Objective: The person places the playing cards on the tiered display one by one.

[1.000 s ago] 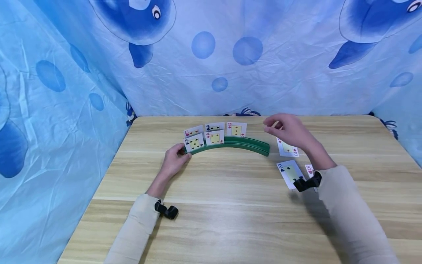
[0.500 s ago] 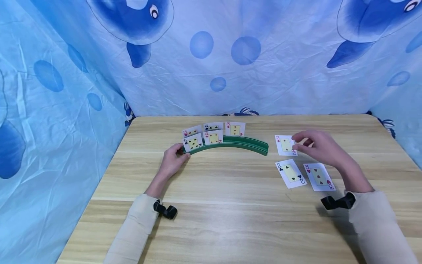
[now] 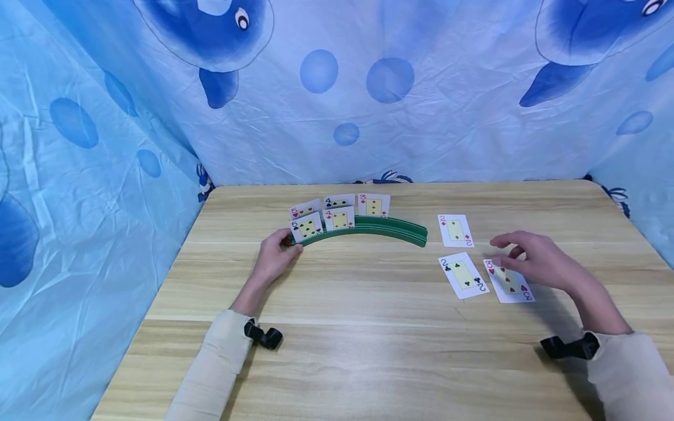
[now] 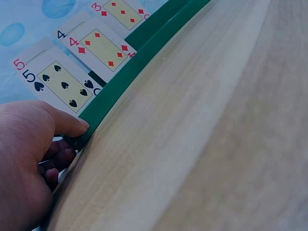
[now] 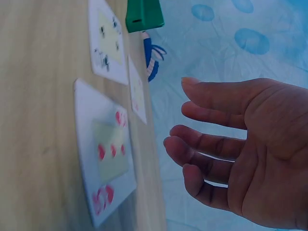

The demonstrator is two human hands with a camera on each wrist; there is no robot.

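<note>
My left hand (image 3: 275, 257) grips the left end of a curved green card holder (image 3: 389, 227), thumb on its front face in the left wrist view. Standing in the holder are a five of spades (image 3: 307, 227), a four of diamonds (image 3: 339, 218) and a three of diamonds (image 3: 374, 205); a red five (image 3: 305, 209) and a black four (image 3: 339, 200) show partly behind. Over the three of hearts (image 3: 509, 283) hovers my right hand (image 3: 544, 260), fingers loosely bent and holding nothing. In the right wrist view, a gap separates its fingers from that card.
A two of diamonds (image 3: 455, 230) and a two of clubs (image 3: 463, 275) lie face up on the wooden table (image 3: 368, 327), right of the holder. Blue printed cloth (image 3: 347, 99) hangs behind the table and along its sides.
My right hand has moved from beside the holder rightward and toward me, past the two of diamonds to above the three of hearts. The left hand keeps its grip on the holder.
</note>
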